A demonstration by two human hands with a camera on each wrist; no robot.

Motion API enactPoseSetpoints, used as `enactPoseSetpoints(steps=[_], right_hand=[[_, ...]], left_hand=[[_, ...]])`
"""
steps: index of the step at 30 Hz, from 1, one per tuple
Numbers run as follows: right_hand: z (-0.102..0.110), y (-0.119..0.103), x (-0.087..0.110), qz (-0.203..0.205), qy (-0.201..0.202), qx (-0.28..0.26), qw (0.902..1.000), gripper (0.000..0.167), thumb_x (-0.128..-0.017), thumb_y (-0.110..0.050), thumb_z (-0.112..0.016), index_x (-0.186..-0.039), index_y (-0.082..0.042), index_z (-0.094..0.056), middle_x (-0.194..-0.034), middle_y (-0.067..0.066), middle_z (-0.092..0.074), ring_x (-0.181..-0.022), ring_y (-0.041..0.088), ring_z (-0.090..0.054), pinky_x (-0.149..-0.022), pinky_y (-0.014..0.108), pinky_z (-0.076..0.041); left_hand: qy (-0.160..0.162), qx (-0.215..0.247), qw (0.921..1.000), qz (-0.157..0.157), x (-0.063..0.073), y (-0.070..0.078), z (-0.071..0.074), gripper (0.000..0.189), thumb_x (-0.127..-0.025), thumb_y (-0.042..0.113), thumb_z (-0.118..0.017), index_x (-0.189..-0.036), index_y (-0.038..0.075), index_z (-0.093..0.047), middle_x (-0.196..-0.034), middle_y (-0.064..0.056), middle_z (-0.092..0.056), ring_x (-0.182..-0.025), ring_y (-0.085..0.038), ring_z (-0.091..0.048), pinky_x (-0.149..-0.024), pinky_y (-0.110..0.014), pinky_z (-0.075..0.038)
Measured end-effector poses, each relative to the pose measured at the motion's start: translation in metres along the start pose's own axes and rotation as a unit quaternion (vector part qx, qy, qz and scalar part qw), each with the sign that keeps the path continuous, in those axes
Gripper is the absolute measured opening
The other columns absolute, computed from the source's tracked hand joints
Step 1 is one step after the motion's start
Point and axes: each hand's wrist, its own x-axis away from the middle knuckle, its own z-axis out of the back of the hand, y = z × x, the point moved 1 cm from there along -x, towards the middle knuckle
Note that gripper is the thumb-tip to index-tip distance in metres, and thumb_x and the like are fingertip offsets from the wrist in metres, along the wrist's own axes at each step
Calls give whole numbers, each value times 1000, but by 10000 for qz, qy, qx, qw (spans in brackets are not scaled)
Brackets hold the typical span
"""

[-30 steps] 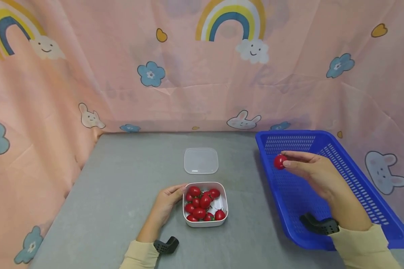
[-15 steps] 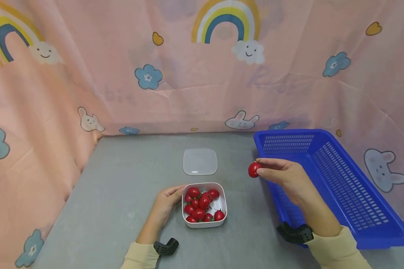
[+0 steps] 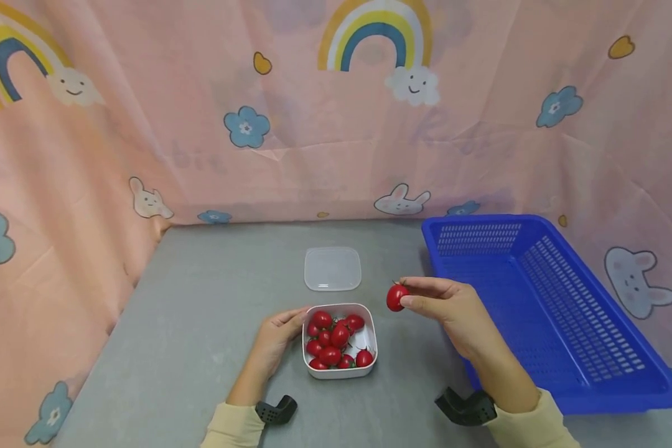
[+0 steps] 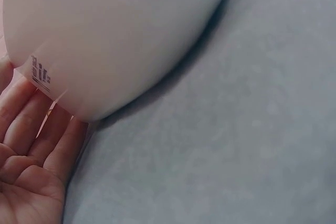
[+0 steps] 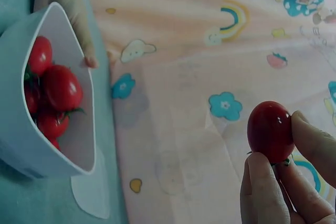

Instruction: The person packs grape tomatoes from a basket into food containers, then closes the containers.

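Note:
A glossy red cherry tomato (image 3: 397, 297) is pinched between the thumb and fingers of my right hand (image 3: 460, 314), raised above the table between the box and the blue basket. The right wrist view shows this tomato (image 5: 270, 132) up close, green stem downward. My left hand (image 3: 277, 336) touches the left side of a white box (image 3: 340, 374), its fairly straight fingers (image 4: 55, 129) against the outer wall in the left wrist view. Inside the box lie several cherry tomatoes (image 3: 330, 356), with white floor showing at the right.
A translucent lid (image 3: 333, 269) lies on the grey table (image 3: 213, 298) behind the box. At the right stands a blue plastic basket (image 3: 529, 373) with slotted walls. A pink printed curtain (image 3: 313, 162) closes off the back and sides.
My right hand has carried the tomato leftward from over the blue basket, slightly lower and closer to the box. The left hand and the box have stayed in place.

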Motion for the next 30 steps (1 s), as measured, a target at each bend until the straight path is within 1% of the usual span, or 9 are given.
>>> enactPoseSetpoints(steps=[5,8,11,15,18,23,25,30], right_hand=[[-15,5,4,59,-130,-223,9996,26,-86,-10,-77,-112,-11,-76,-99,-15,-75,-93,4,-70,-84,21,-56],[-23,11,4,30,-132,-458,9989,25,-86,-8,-76,-111,-11,-76,-99,-15,-75,-92,5,-70,-85,21,-56],[-29,20,1,-135,-76,-650,9978,26,-86,-5,-75,-112,-7,-75,-97,-15,-75,-92,4,-70,-85,20,-56],[-35,33,-3,-367,27,-666,9971,36,-86,-4,-74,-120,5,-68,-96,-14,-75,-90,3,-70,-85,20,-57],[-38,40,-6,-432,81,-612,9972,42,-86,-5,-74,-123,11,-64,-97,-12,-75,-90,2,-70,-84,20,-57],[-45,54,-10,-517,89,-453,9976,43,-84,-3,-75,-123,12,-63,-95,-10,-76,-89,1,-69,-82,19,-56],[-48,59,-12,-539,115,-333,9979,42,-83,-3,-76,-121,11,-65,-97,-6,-77,-89,1,-69,-82,19,-56],[-54,68,-15,-429,111,86,9990,38,-81,-6,-80,-115,7,-70,-109,10,-76,-93,3,-68,-82,17,-54]], left_hand=[[18,-46,10000,30,0,0,0,34,-94,16,-66,-119,-8,-67,-109,-1,-76,-99,-3,-68,-88,-20,-54],[34,-106,9999,13,0,0,1,34,-95,16,-66,-119,-7,-68,-112,-5,-75,-99,-3,-68,-88,-20,-54],[51,-69,10000,16,0,1,0,34,-94,15,-65,-119,-8,-67,-114,-6,-75,-99,-3,-67,-88,-20,-54],[39,-31,10000,46,1,1,-1,34,-95,15,-65,-119,-8,-67,-114,-7,-75,-100,-3,-67,-88,-20,-54],[39,-74,10000,37,1,1,-1,33,-95,15,-65,-119,-8,-67,-114,-7,-75,-100,-3,-67,-88,-20,-54],[28,-72,10000,50,1,2,-1,32,-95,14,-64,-119,-7,-68,-114,-7,-75,-99,-3,-67,-88,-20,-54],[6,-71,10000,50,1,2,-1,33,-95,15,-64,-119,-8,-68,-114,-7,-75,-100,-3,-67,-88,-20,-54],[23,-55,10000,36,1,2,-1,33,-95,15,-65,-119,-8,-68,-114,-6,-75,-100,-3,-67,-88,-20,-54]])
